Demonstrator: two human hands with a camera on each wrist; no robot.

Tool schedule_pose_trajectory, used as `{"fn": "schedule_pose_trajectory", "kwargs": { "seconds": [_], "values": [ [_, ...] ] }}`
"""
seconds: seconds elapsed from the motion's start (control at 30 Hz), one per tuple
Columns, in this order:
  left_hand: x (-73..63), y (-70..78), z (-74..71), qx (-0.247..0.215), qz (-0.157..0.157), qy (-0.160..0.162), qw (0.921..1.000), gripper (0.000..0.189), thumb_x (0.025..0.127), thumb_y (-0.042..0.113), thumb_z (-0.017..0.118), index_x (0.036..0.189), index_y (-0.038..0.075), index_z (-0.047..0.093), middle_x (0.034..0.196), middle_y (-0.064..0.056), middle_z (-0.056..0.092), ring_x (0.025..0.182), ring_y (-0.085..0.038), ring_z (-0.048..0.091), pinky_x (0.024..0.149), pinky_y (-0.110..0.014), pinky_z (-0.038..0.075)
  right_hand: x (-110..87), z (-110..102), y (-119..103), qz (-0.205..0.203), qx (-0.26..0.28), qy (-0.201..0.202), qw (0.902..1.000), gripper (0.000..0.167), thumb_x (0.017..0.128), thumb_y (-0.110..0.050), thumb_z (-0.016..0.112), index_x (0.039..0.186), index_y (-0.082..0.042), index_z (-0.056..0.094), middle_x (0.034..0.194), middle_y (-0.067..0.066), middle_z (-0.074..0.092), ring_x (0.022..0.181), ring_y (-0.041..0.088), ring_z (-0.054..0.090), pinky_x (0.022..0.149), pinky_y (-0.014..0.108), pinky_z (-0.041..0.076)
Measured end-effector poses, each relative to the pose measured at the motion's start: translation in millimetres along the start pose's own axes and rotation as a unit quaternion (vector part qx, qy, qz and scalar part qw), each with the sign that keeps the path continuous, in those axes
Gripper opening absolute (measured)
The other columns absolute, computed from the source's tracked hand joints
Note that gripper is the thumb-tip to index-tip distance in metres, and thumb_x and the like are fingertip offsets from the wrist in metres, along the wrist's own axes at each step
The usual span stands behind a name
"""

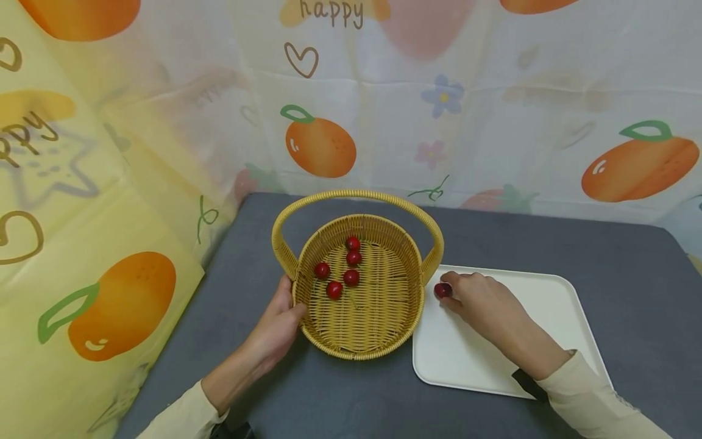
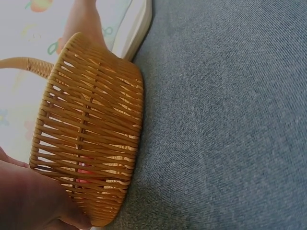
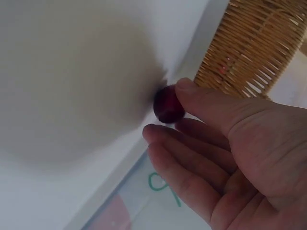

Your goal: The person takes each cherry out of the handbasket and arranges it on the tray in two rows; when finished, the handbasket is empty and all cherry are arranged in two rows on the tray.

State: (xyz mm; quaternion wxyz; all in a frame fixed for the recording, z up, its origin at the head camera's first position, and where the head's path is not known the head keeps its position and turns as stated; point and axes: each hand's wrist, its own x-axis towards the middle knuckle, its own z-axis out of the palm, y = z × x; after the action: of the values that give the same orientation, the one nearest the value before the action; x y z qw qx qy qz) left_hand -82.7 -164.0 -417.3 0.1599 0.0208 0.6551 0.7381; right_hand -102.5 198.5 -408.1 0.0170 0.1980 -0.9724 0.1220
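My left hand (image 1: pixel 278 322) grips the left side of a round yellow wicker basket (image 1: pixel 359 355), the thumb over its rim. Several dark red cherries (image 1: pixel 334 289) lie in the left and middle part of the basket. Over the white tray (image 1: pixel 510 366), my right hand (image 1: pixel 488 305) pinches one more cherry (image 3: pixel 168 104) between thumb and fingers, near the tray's left edge. In the right wrist view the thumb presses the cherry's side, with the other fingers loosely bent below it. The left wrist view shows the basket's woven wall (image 2: pixel 91 120) close up, with the left hand at its lower end.
The basket's tall arched handle (image 1: pixel 356 194) rises over its far side. Basket and tray stand side by side on a grey cloth-covered table (image 1: pixel 351 402). A fruit-printed curtain (image 1: pixel 384 122) hangs behind the table and along its left.
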Motion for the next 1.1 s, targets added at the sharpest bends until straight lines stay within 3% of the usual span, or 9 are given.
{"fn": "schedule_pose_trajectory", "kwargs": {
  "seconds": [0.1, 0.33, 0.47, 0.63, 0.8, 1.0, 1.1],
  "values": [
    [0.0, -0.2, -0.5, -0.001, 0.001, -0.002, 1.0, 0.077, 0.095, -0.017, 0.032, 0.163, 0.008, 0.007, 0.17, -0.016, 0.019, 0.156, -0.032, 0.022, 0.123, -0.053, 0.02, -2.4, -10, -3, 0.015, -0.008, -0.003, 0.9998, 0.037, 0.087, -0.019, 0.087, 0.118, -0.004, 0.073, 0.087, 0.007, 0.076, 0.071, 0.022, 0.068, 0.066, 0.043, 0.057],
    [-0.6, -0.1, -0.8, 0.008, -0.001, -0.005, 1.0, 0.078, 0.095, -0.016, 0.032, 0.164, 0.01, 0.006, 0.172, -0.014, 0.017, 0.156, -0.031, 0.022, 0.123, -0.052, 0.023, -19.4, -47, -21, 0.039, -0.001, 0.019, 0.9991, 0.039, 0.093, -0.022, 0.082, 0.127, -0.005, 0.072, 0.102, 0.013, 0.079, 0.08, 0.029, 0.073, 0.068, 0.049, 0.057],
    [-0.9, -0.3, -1.0, 0.005, -0.003, -0.005, 1.0, 0.078, 0.095, -0.016, 0.032, 0.164, 0.01, 0.006, 0.171, -0.015, 0.018, 0.155, -0.033, 0.023, 0.122, -0.05, 0.027, -30.5, -64, -36, 0.017, 0.003, 0.051, 0.9986, 0.035, 0.097, -0.028, 0.078, 0.126, -0.01, 0.073, 0.107, 0.007, 0.079, 0.076, 0.022, 0.071, 0.067, 0.045, 0.057],
    [0.0, -1.0, -1.7, 0.005, -0.003, -0.003, 1.0, 0.078, 0.095, -0.016, 0.033, 0.164, 0.01, 0.006, 0.171, -0.014, 0.018, 0.156, -0.032, 0.023, 0.122, -0.049, 0.026, -33.7, -71, -62, -0.055, 0.011, 0.092, 0.9942, 0.027, 0.097, -0.029, 0.077, 0.121, -0.016, 0.075, 0.104, -0.002, 0.079, 0.07, 0.012, 0.068, 0.064, 0.038, 0.057],
    [-0.9, -0.9, -3.0, 0.004, -0.001, 0.003, 1.0, 0.08, 0.094, -0.017, 0.033, 0.164, 0.01, 0.006, 0.171, -0.014, 0.019, 0.155, -0.031, 0.023, 0.123, -0.049, 0.026, -17.1, -68, -90, -0.123, 0.012, 0.088, 0.9884, 0.022, 0.098, -0.027, 0.077, 0.116, -0.015, 0.073, 0.096, -0.005, 0.075, 0.068, 0.009, 0.064, 0.06, 0.031, 0.053],
    [0.2, -1.2, -2.5, -0.003, -0.009, 0.008, 0.9999, 0.077, 0.094, -0.017, 0.032, 0.163, 0.009, 0.009, 0.168, -0.018, 0.023, 0.152, -0.035, 0.029, 0.12, -0.053, 0.029, 24.0, -63, -116, -0.13, 0.025, 0.024, 0.9909, 0.027, 0.101, -0.032, 0.072, 0.119, -0.011, 0.074, 0.093, -0.002, 0.074, 0.063, 0.01, 0.06, 0.057, 0.029, 0.051],
    [0.8, -1.2, -1.6, -0.005, -0.011, 0.008, 0.9999, 0.077, 0.094, -0.017, 0.032, 0.163, 0.009, 0.009, 0.167, -0.018, 0.024, 0.152, -0.035, 0.029, 0.121, -0.055, 0.027, 44.7, -64, -127, -0.124, 0.028, 0.012, 0.9918, 0.023, 0.101, -0.032, 0.072, 0.111, -0.012, 0.075, 0.085, -0.002, 0.072, 0.062, 0.011, 0.06, 0.054, 0.028, 0.049]
  ]
}}
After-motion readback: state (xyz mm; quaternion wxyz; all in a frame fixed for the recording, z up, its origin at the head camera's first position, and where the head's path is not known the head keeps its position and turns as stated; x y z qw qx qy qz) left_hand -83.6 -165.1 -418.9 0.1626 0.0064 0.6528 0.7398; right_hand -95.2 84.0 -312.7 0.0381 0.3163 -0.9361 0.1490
